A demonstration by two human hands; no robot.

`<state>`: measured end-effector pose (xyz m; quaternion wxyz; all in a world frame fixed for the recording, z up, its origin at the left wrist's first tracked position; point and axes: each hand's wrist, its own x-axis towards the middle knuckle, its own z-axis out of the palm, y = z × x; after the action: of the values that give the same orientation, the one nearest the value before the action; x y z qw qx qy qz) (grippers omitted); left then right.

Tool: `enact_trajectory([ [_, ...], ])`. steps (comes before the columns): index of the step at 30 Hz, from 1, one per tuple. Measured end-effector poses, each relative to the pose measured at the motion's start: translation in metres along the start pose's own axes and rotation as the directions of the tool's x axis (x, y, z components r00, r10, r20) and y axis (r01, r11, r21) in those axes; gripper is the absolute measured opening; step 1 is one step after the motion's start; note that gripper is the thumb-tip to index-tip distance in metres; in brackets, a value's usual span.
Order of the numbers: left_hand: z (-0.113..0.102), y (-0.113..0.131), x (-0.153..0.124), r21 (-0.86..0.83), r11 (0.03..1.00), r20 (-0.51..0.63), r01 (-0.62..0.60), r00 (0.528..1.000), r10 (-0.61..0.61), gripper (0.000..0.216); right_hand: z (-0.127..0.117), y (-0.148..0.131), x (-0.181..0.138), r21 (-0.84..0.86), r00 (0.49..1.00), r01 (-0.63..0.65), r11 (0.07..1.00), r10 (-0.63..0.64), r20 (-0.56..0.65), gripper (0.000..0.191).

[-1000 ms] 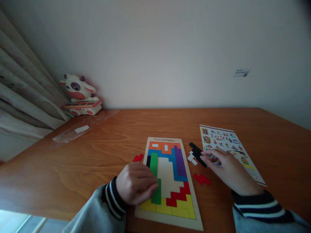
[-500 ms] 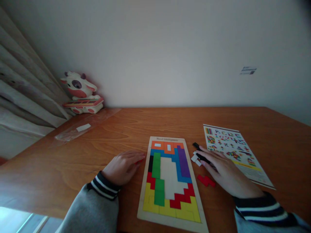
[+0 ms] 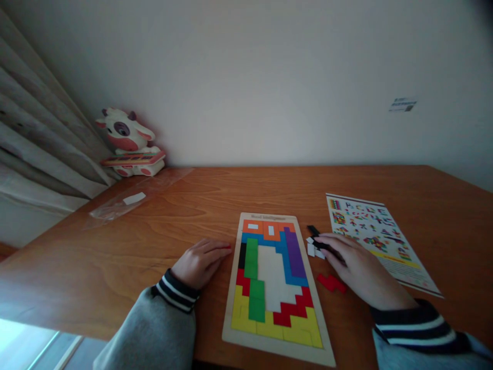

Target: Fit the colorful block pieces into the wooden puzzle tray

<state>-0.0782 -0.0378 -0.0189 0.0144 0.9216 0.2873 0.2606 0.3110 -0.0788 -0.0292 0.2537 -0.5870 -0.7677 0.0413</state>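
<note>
In front of me lies a wooden block-puzzle board point(image 3: 229, 329) filled with coloured pieces around a bare wooden patch in its middle. My left hand point(image 3: 201, 263) rests on the table left of the board, fingers curled over a mostly hidden red puzzle piece point(image 3: 228, 248). On the right, my right hand point(image 3: 356, 267) pinches a black puzzle piece point(image 3: 322, 245) between thumb and fingers, low over the table. White pieces point(image 3: 311, 250) lie just under and beside it, with another black piece point(image 3: 313, 230) behind. A loose red piece point(image 3: 332, 282) sits nearer the wrist.
A printed pattern sheet point(image 3: 414, 264) lies right of the board, partly behind my right hand. At the back left are a clear plastic bag point(image 3: 110, 209) with a white label and a cow toy point(image 3: 133, 149) with a keyboard. A wall and curtain point(image 3: 34, 144) border the table.
My right fingers have closed more around the black piece, and the white pieces beside it have shifted slightly. My left hand stays by the board's left edge. The view has moved a little.
</note>
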Motion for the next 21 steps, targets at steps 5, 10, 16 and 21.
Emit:
enact_trajectory([
  [5,-0.001,0.005,0.002,-0.029,0.999,-0.005,0.024,1.0,-0.024,0.026,-0.003,0.0,0.001,-0.007,1.0,-0.012,1.0,0.012,0.021,0.03],
  [10,-0.002,0.008,0.004,-0.034,0.998,-0.01,0.052,0.999,-0.052,0.029,-0.012,-0.002,0.0,-0.011,1.0,-0.003,1.0,0.004,0.029,0.028],
  [16,-0.002,0.011,0.005,-0.013,0.996,-0.049,0.083,0.995,-0.083,0.032,-0.026,0.001,-0.009,0.009,0.989,-0.074,0.997,0.072,0.128,0.024],
  [21,-0.002,0.012,0.002,-0.001,0.997,-0.067,0.075,0.995,-0.075,0.029,-0.032,0.006,-0.014,0.029,0.972,-0.126,0.992,0.118,0.202,0.022],
])
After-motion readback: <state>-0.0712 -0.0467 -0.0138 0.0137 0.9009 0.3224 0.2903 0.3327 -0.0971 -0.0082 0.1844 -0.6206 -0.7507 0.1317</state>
